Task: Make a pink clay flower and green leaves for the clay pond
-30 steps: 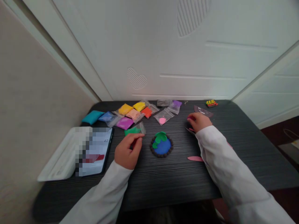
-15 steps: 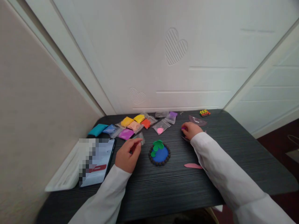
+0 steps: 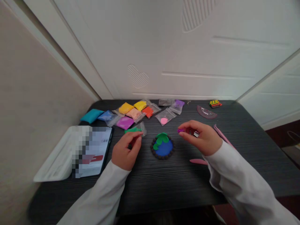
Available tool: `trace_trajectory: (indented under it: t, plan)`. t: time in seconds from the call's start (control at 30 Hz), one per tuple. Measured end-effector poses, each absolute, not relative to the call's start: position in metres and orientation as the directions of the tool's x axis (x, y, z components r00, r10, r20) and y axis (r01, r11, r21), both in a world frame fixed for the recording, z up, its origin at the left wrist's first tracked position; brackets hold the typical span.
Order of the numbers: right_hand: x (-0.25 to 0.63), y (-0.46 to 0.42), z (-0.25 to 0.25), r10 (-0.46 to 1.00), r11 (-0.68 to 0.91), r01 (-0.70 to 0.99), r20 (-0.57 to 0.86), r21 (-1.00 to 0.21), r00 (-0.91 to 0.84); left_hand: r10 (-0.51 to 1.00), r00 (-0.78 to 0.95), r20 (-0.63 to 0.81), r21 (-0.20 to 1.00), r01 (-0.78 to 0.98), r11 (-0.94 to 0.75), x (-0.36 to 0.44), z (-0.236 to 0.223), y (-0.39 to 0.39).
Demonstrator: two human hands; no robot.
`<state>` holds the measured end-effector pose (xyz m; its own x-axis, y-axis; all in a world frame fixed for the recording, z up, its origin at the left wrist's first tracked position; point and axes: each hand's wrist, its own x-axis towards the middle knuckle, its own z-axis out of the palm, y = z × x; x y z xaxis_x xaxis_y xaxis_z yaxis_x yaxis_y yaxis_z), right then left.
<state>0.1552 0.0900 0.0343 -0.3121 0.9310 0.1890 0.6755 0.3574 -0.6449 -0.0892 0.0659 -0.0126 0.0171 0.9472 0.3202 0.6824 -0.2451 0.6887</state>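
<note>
My left hand (image 3: 126, 151) is closed in a pinch, left of a small clay pond; what its fingertips hold, if anything, is too small to make out. A bag of green clay (image 3: 133, 129) lies just behind it. My right hand (image 3: 202, 137) pinches a small purple piece (image 3: 180, 130) to the right of the pond, above the table. A small silvery bit (image 3: 196, 134) shows by its palm, its kind unclear. Between the hands the clay pond (image 3: 164, 150) lies flat, blue inside a ring of dark balls, with green leaves (image 3: 161, 138) at its upper left.
Several bags of coloured clay, among them an orange one (image 3: 126, 108), lie along the back. A phone (image 3: 98, 153) rests against a white tray (image 3: 53, 156) at left. Pink tweezers (image 3: 223, 136), a pink tool (image 3: 198, 161), a dark semicircular piece (image 3: 206, 112) and a small colourful model (image 3: 215, 103) lie at right.
My right hand has come toward the pond with the purple piece, uncovering the tweezers. My left hand stays pinched in nearly the same place. The camera view has tilted down.
</note>
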Motion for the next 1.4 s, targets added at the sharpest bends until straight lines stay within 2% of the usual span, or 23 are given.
trace_trajectory:
  t: [0.1,0.3,0.4,0.57,0.7,1.2,1.4]
  plan:
    - [0.130,0.071,0.038,0.891,0.413,0.591,0.174,-0.693,-0.419,0.949,0.026,0.314,0.698,0.672,-0.250,-0.087,-0.013,0.064]
    - [0.110,0.070,0.015,0.921,0.368,0.623,0.179,-0.690,-0.346,0.961,0.090,0.262,0.764,0.589,-0.263,-0.076,-0.013,0.057]
    - [0.108,0.070,0.013,0.921,0.380,0.658,0.203,-0.650,-0.332,0.958,0.127,0.255,0.766,0.578,-0.281,-0.072,-0.012,0.056]
    - [0.105,0.070,0.013,0.882,0.471,0.729,0.280,-0.496,-0.379,0.956,0.121,0.267,0.750,0.597,-0.285,-0.073,-0.011,0.056]
    - [0.104,0.071,0.009,0.868,0.495,0.759,0.284,-0.424,-0.407,0.956,0.124,0.266,0.739,0.610,-0.285,-0.074,-0.013,0.055]
    - [0.104,0.074,-0.001,0.863,0.482,0.787,0.366,-0.386,-0.349,0.949,0.161,0.272,0.709,0.633,-0.311,-0.074,-0.013,0.055]
    - [0.106,0.073,-0.001,0.848,0.509,0.780,0.368,-0.365,-0.382,0.944,0.162,0.286,0.706,0.631,-0.322,-0.074,-0.013,0.054]
